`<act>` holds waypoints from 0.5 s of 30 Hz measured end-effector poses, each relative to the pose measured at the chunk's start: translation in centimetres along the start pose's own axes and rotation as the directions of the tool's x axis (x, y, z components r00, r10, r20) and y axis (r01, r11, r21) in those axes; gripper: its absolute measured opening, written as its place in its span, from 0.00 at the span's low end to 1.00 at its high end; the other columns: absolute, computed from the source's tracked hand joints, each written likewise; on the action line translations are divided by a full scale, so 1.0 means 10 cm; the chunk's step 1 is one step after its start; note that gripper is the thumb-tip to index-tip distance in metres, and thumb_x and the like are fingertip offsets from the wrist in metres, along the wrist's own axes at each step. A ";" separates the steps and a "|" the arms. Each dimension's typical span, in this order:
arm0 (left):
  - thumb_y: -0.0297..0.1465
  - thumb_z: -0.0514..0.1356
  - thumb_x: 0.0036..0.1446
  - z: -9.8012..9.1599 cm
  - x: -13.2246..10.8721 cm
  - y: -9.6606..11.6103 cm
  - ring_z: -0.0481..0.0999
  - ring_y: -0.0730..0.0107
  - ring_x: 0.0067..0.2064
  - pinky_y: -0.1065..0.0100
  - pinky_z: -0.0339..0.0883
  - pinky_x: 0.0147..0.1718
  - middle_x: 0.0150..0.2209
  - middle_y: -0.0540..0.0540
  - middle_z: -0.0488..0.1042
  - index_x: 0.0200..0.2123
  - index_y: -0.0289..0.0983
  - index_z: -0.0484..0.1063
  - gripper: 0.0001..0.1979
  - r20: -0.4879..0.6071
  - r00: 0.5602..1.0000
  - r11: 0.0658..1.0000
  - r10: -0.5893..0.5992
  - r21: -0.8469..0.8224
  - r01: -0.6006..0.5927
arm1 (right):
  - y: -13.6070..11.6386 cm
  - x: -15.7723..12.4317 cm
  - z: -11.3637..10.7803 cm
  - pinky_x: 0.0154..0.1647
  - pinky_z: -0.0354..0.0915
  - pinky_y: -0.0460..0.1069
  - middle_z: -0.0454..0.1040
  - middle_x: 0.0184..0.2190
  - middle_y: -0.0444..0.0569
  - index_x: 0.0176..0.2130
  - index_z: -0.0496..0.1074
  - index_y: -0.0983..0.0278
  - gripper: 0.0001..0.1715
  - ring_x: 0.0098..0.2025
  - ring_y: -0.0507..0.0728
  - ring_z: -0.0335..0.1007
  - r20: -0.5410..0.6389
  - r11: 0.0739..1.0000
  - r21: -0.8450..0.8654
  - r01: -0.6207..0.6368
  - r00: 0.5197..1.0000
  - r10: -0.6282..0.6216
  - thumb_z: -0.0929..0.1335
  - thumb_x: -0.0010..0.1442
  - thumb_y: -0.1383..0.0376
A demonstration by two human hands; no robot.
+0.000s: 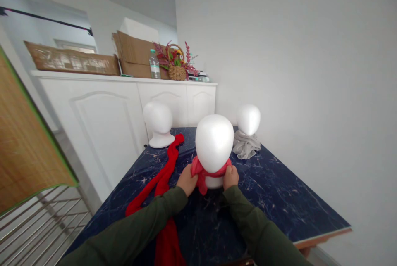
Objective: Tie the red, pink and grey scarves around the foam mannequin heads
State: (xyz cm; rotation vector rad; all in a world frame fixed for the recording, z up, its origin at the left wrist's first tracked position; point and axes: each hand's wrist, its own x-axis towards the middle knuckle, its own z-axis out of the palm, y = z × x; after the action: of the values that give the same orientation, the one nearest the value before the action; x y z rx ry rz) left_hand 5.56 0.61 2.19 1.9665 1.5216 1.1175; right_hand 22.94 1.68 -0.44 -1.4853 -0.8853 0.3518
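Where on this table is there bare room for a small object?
Widest bare patch of marbled tabletop: between right sleeve, gray scarf and right edge. Narrower: between red scarf and left edge. Crowded: around the front mannequin head, where left hand and right hand hold the pink scarf.

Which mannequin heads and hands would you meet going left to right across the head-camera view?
Bare-necked mannequin head, left hand, pink-scarfed mannequin head, right hand, grey-scarfed mannequin head.
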 end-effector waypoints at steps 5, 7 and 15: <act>0.26 0.54 0.44 -0.46 0.24 -0.24 0.70 0.68 0.35 0.68 0.62 0.37 0.31 0.50 0.70 0.33 0.36 0.66 0.09 -0.165 0.976 0.989 -0.144 -0.044 0.138 | 0.02 0.16 -0.04 0.27 0.53 0.48 0.64 0.17 0.45 0.16 0.56 0.60 0.13 0.25 0.55 0.57 -0.038 0.992 0.062 -0.106 0.993 0.109 0.57 0.49 0.62; 0.25 0.56 0.42 -0.64 0.39 -0.33 0.70 0.67 0.36 0.67 0.62 0.40 0.31 0.49 0.71 0.32 0.35 0.68 0.10 -0.221 0.952 0.977 -0.213 -0.039 0.210 | 0.04 0.21 -0.06 0.28 0.54 0.48 0.64 0.17 0.44 0.15 0.57 0.60 0.14 0.25 0.55 0.57 -0.043 0.983 0.109 -0.150 0.987 0.156 0.58 0.49 0.63; 0.30 0.64 0.38 -0.69 0.81 -0.53 0.74 0.58 0.34 0.61 0.67 0.33 0.29 0.39 0.73 0.41 0.25 0.65 0.24 -0.292 0.852 0.900 -0.435 -0.104 0.423 | 0.09 0.35 -0.16 0.31 0.58 0.48 0.58 0.12 0.41 0.14 0.56 0.60 0.14 0.27 0.55 0.60 0.008 0.856 0.448 -0.256 0.959 0.283 0.61 0.47 0.68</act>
State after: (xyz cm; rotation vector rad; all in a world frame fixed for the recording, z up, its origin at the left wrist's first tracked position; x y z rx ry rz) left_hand -2.46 8.86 5.22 1.3614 1.9621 1.2746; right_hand 26.63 3.11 -0.04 -1.1785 -0.4993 0.6706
